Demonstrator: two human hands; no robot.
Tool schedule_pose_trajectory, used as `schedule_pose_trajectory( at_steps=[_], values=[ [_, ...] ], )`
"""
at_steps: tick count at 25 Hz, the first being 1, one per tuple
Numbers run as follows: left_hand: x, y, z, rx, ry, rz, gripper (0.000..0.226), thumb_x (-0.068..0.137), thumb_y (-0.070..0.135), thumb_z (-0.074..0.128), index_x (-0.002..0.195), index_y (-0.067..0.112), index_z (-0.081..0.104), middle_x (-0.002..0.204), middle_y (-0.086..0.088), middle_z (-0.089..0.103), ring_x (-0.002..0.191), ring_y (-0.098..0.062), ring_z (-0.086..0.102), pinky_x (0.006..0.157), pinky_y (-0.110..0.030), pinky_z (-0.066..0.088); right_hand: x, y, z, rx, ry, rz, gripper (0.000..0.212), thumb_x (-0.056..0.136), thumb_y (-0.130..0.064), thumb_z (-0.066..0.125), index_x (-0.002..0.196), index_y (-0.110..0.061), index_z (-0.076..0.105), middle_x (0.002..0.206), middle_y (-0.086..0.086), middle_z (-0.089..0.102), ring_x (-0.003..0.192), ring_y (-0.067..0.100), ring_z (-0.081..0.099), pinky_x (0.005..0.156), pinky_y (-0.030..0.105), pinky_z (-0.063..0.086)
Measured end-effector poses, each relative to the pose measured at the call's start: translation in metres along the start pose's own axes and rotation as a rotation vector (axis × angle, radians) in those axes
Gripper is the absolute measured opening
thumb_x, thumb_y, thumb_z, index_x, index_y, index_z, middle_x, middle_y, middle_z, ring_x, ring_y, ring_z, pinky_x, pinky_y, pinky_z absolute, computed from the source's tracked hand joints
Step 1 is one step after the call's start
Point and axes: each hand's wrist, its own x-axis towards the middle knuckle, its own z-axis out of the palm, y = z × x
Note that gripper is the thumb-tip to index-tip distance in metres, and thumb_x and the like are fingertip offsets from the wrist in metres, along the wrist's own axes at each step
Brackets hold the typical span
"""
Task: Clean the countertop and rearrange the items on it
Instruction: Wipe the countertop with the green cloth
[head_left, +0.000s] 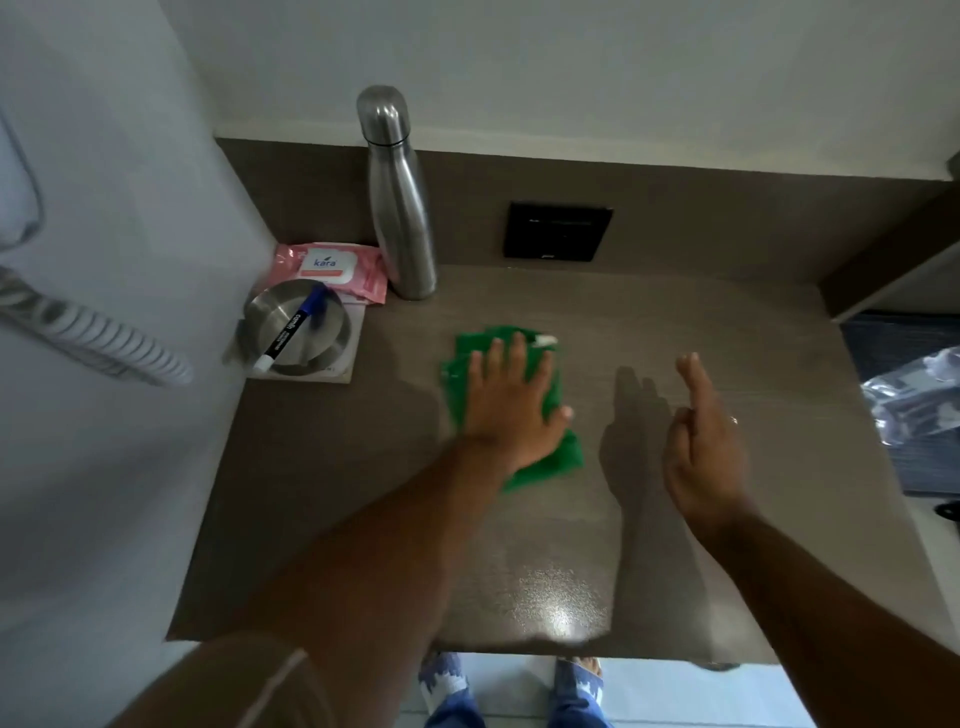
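Starting at the 9 o'clock side of the counter (727, 322), a shallow steel bowl (296, 332) is seen on a pale flat card or mat, with a black marker (289, 332) with a blue cap laid loosely across its rim. The marker, being round and unsecured, could be rolled off if the bowl were knocked by a wide wipe. Just behind, at 11 o'clock, a soft pink wipes pack (337, 267) is tucked into the corner, and beside it a tall, smooth steel bottle (402, 208) is stood upright against the backsplash; narrow-based and top-heavy in shape, it could be toppled by a careless sweep toward 12 o'clock.

Near the centre, a crumpled green cloth (558, 457) is pressed flat on the matt, fine-grained brown surface by the left hand (511, 410), its fingers (517, 358) straight and spread apart. The cloth is bunched, so strips could be missed or the cloth could slip from under the palm.

At 3 o'clock, the right hand (698, 447) is held above the surface, edge-on, fingers extended together and gripping nothing. Beyond the counter's edge, crinkled shiny plastic (914, 400) is seen.
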Motion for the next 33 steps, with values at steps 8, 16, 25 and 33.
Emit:
schedule_pose_trajectory(
  at_steps=[8, 16, 25, 33],
  values=[
    [-0.073, -0.004, 0.008, -0.295, 0.040, 0.334, 0.069, 0.094, 0.054, 0.036, 0.154, 0.022, 0.019, 0.162, -0.007, 0.016, 0.150, -0.026, 0.011, 0.121, -0.042, 0.012, -0.070, -0.001, 0.028, -0.046, -0.058, 0.164, 0.057, 0.097, -0.039, 0.033, 0.149, -0.016, 0.030, 0.154, 0.012, 0.033, 0.142, 0.028, 0.030, 0.115, 0.046, 0.026],
    [-0.141, -0.196, 0.010, -0.028, 0.160, -0.091, 0.077, 0.091, 0.058, 0.027, 0.153, 0.013, 0.017, 0.160, -0.012, 0.017, 0.147, -0.031, 0.016, 0.118, -0.051, 0.015, 0.040, -0.013, 0.088, -0.637, -0.218, 0.180, 0.064, 0.096, -0.054, 0.023, 0.154, -0.029, 0.010, 0.162, 0.016, 0.007, 0.148, 0.035, 0.007, 0.120, 0.048, 0.010],
    [-0.140, -0.195, 0.013, -0.001, 0.107, -0.104, 0.079, 0.091, 0.055, 0.027, 0.151, 0.004, 0.027, 0.159, -0.019, 0.022, 0.147, -0.034, 0.020, 0.119, -0.048, 0.013, -0.123, -0.116, 0.179, -0.504, -0.323, -0.260, 0.061, 0.092, -0.040, 0.042, 0.148, -0.022, 0.029, 0.155, 0.009, 0.034, 0.139, 0.032, 0.035, 0.112, 0.046, 0.029],
    [-0.143, -0.188, 0.001, 0.034, 0.077, -0.106, 0.080, 0.089, 0.058, 0.027, 0.150, 0.005, 0.031, 0.158, -0.019, 0.024, 0.146, -0.034, 0.023, 0.119, -0.048, 0.016, -0.071, 0.010, 0.053, -0.500, 0.033, 0.241, 0.064, 0.087, -0.011, 0.058, 0.146, -0.010, 0.035, 0.124, 0.023, 0.058, 0.105, 0.042, 0.057, 0.092, 0.052, 0.044]
  ],
)
